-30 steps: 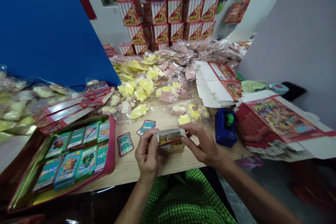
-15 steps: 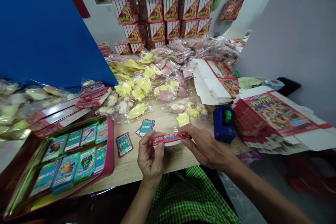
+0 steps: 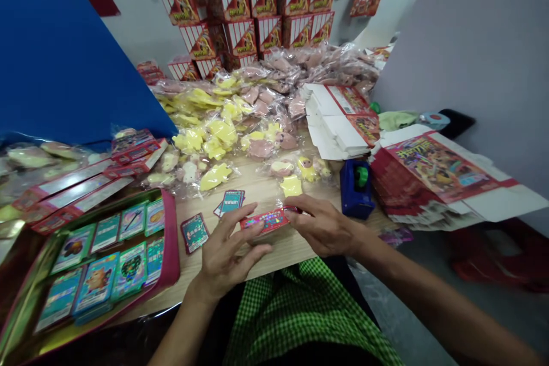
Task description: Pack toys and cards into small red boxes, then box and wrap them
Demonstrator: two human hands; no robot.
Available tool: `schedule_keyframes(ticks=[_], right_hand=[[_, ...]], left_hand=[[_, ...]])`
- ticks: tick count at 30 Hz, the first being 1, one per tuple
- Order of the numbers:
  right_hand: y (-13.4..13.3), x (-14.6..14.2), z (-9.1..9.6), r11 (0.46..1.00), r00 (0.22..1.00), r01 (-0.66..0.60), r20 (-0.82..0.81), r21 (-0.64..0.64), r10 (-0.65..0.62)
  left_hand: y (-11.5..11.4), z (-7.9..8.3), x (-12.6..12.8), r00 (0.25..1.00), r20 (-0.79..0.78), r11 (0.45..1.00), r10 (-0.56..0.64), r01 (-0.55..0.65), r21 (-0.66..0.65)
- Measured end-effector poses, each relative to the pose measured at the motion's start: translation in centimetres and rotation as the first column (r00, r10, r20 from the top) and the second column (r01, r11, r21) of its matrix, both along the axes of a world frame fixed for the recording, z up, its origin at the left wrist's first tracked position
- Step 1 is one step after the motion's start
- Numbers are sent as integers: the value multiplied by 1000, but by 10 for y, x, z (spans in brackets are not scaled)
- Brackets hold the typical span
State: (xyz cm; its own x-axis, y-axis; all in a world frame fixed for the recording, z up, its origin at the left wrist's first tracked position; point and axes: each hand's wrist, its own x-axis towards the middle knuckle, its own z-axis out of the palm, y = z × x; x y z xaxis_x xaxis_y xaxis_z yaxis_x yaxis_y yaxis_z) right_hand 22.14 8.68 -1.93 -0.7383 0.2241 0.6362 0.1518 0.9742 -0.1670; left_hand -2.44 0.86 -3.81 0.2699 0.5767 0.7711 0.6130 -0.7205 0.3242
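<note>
A small flat red box [image 3: 268, 221] with a colourful printed face lies tilted under my right hand [image 3: 321, 226], whose fingers and thumb grip its right end. My left hand [image 3: 229, 251] has its fingers spread, and their tips rest against the box's left end without clearly gripping it. Left of the box, a loose holographic card [image 3: 194, 233] lies on the wooden table [image 3: 261, 186]. A small stack of cards [image 3: 230, 203] sits just above my left fingertips.
A pink-rimmed tin [image 3: 172, 237] of card stacks lies at left. Bagged yellow and pink items [image 3: 214, 137] cover the table's far side. A blue tape dispenser [image 3: 355, 190], flat printed cartons [image 3: 437, 168] and stacked red boxes [image 3: 240, 6] stand around.
The red box has turned, now showing its colourful face. My left hand has opened its fingers and shifted down-left. The view has swung slightly left.
</note>
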Motion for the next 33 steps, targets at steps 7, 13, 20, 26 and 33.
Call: schedule_keyframes(ticks=[7, 13, 20, 26, 33], right_hand=[[-27, 17, -8, 825, 838, 526, -43, -205, -545], [-19, 60, -41, 119, 139, 988, 251, -96, -958], [-10, 84, -51, 392, 447, 891, 291, -229, -846], [-7, 109, -30, 119, 423, 722, 300, -682, -855], [0, 116, -19, -174, 483, 391, 363, -904, -797]], left_hand=[[6, 7, 19, 974, -87, 975, 211, -202, 95], [15, 2, 37, 966, 86, 966, 243, -250, 72], [19, 0, 16, 953, 92, 957, 289, -290, 4], [30, -8, 31, 934, 228, 961, 274, -272, -40], [34, -5, 43, 982, 100, 981, 162, -171, 93]])
